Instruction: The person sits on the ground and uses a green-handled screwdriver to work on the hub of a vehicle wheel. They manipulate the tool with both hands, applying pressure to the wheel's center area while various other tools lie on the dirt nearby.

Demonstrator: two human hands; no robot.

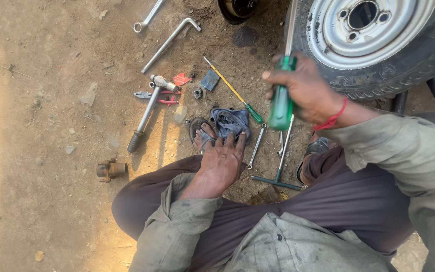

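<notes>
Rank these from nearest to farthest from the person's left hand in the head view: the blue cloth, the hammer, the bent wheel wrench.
1. blue cloth: under the fingertips of the left hand.
2. hammer: on the dirt, up and to the left.
3. bent wheel wrench: farthest, near the top.

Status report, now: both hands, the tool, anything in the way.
Right hand gripping green-handled screwdriver, shaft up by the wheel. Left hand resting on blue rag. Spanners and hammer scattered on the dirt.
</notes>
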